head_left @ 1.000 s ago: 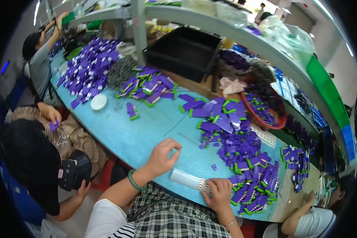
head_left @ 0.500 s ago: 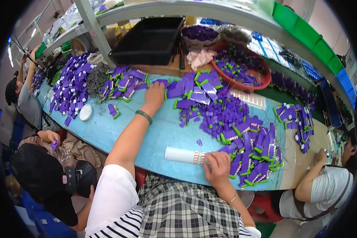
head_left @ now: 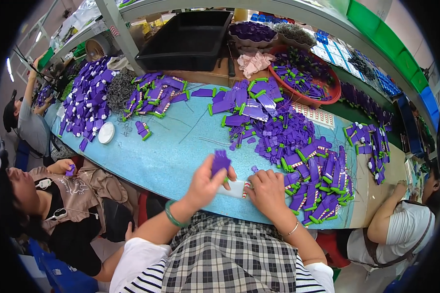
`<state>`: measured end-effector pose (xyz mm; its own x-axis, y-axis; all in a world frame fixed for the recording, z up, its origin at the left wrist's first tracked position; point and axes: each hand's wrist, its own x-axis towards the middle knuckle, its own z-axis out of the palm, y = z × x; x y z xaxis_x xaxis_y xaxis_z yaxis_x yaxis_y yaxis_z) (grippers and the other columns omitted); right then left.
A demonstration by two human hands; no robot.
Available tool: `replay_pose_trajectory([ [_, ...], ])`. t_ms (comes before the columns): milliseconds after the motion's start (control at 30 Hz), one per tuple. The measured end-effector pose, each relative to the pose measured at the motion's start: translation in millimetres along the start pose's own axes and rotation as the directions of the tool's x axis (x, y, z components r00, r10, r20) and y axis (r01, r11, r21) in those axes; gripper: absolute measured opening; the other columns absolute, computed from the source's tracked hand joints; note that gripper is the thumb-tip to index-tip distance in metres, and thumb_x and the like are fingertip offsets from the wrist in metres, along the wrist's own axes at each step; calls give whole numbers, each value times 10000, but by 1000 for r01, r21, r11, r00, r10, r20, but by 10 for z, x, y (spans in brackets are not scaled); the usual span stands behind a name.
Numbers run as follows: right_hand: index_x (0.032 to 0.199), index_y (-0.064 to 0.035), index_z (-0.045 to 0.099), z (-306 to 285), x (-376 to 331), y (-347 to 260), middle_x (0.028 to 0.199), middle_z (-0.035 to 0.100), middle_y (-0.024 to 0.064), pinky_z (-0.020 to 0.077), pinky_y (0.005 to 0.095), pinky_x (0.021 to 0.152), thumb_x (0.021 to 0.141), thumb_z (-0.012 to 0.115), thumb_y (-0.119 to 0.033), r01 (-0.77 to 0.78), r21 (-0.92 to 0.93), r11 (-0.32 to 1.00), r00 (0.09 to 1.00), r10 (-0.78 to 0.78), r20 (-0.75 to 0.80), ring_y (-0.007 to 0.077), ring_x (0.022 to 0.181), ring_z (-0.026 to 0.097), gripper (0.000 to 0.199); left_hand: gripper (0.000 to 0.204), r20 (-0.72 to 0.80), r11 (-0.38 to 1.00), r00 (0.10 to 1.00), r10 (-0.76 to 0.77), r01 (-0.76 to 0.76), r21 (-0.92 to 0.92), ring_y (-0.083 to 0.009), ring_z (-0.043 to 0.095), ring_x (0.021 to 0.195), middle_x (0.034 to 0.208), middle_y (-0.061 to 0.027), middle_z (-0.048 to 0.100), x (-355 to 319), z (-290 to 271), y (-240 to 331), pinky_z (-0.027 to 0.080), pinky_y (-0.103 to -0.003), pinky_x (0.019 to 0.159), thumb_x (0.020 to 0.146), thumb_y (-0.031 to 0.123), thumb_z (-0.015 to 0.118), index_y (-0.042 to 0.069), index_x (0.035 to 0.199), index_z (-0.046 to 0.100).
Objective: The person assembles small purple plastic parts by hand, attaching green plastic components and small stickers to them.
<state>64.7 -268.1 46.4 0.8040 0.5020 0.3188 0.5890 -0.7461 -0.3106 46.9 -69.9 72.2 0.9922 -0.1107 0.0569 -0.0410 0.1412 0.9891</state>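
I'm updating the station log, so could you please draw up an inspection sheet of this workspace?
Surface: blue tabletop, partly covered by heaps.
Work things: purple piece, raised; white roll with a striped end.
Clutter: purple-and-green pieces heaped at right; white lid; black tray; red basin holding pieces.
Left hand: grips the purple piece.
Right hand: at the roll's striped end.
Cables: thin dark strands on the tabletop, material unclear; white cord on a left-side co-worker.
Surroundings: co-worker at right; shelf above.

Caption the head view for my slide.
Left hand holds a flat purple piece over a light-blue worktop; right hand touches a white strip with red stripes.
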Motion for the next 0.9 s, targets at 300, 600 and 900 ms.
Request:
replay_pose_trajectory([
  [300, 780, -137, 620, 175, -32, -92, 789, 547, -9, 356, 351, 733, 676, 711, -149, 29, 146, 989, 1000, -30, 3, 179, 787, 522, 139, 207, 25, 965, 978, -208, 209, -161, -134, 574, 840, 912, -66, 579, -207, 82, -545, 521, -255, 681, 934, 72, 452, -6, 1125, 475],
  [600, 800, -117, 595, 150, -31, -27, 825, 580, -7, 367, 357, 771, 703, 687, -105, 44, 281, 959, 998, -33, -45, 187, 813, 542, 135, 206, -3, 955, 972, -236, 231, -187, -124, 579, 787, 887, -61, 586, -185, 65, -634, 519, -257, 674, 930, 80, 474, -21, 1107, 501],
  [900, 781, -41, 601, -489, 131, -9, 779, 627, 76, 424, 352, 742, 730, 664, -61, -162, 567, 808, 987, 122, 109, 253, 786, 591, 83, 153, 186, 974, 966, -179, 148, 170, -47, 525, 684, 776, -2, 619, -64, 181, -126, 441, -216, 617, 830, 73, 635, 4, 968, 631],
])
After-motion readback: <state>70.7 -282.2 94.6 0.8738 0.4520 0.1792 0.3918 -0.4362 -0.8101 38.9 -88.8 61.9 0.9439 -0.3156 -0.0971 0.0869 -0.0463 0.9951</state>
